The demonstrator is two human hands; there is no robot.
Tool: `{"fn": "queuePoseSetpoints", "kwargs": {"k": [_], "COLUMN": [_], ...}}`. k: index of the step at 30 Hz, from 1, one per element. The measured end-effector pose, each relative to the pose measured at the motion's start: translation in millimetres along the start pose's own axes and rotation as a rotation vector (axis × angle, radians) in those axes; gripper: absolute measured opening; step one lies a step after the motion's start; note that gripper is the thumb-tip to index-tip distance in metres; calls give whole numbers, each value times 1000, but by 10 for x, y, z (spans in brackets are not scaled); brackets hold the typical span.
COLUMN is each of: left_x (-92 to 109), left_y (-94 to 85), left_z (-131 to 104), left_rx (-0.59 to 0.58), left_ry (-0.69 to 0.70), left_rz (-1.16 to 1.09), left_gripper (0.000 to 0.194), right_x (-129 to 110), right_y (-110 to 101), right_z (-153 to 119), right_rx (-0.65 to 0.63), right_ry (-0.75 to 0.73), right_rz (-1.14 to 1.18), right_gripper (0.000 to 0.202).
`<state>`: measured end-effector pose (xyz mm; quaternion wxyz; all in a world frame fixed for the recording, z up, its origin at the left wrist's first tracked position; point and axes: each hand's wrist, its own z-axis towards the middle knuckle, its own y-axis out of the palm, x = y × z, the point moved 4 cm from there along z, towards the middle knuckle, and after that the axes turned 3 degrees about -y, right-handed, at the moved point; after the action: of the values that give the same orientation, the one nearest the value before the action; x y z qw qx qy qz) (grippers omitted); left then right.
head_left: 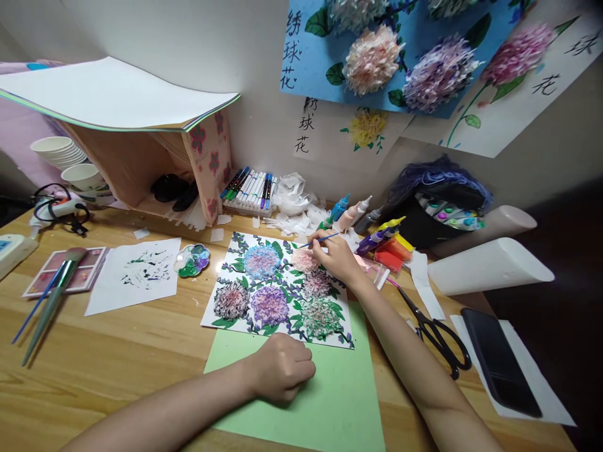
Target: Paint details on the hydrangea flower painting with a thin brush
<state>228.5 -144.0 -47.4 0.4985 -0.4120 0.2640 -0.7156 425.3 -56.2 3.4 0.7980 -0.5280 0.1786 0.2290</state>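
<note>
A white sheet (277, 289) with several raised paper flowers, green leaves and small purple marks lies partly over a green sheet (301, 389). In my right hand (335, 257) is a thin blue paintbrush (324, 238), pinched between the fingers above the pale pink flower (304, 259) at the upper right of the picture. The fingers of my left hand (284, 369) are curled into a fist resting on the green sheet, just below the picture's lower edge; nothing shows in it.
Left of the picture are a flower-shaped palette (192, 260), a paint-smeared paper (146, 270) and brushes (54, 304). Behind stand markers (249, 188) and paint bottles (346, 213). Scissors (436, 333), a phone (500, 361) and a white roll (492, 267) lie right.
</note>
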Motion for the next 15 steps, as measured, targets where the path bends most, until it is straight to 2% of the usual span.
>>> {"fn": "queuePoseSetpoints", "kwargs": {"k": [3,8,15], "left_x": [3,7,2], "left_y": [8,23,74], "left_z": [2,-6,-23], "left_rx": [-22,-41,-111], "left_ry": [6,18,17], "left_rz": [13,25,50], "left_gripper": [14,13,14], "right_x": [-2,11,-4], "right_y": [-5,11,-21], "right_z": [-3,-10,1], "right_rx": [22,-14,34], "right_ry": [-3,-2,-8], "right_rz": [14,-11,14], "right_gripper": [16,15,17]}}
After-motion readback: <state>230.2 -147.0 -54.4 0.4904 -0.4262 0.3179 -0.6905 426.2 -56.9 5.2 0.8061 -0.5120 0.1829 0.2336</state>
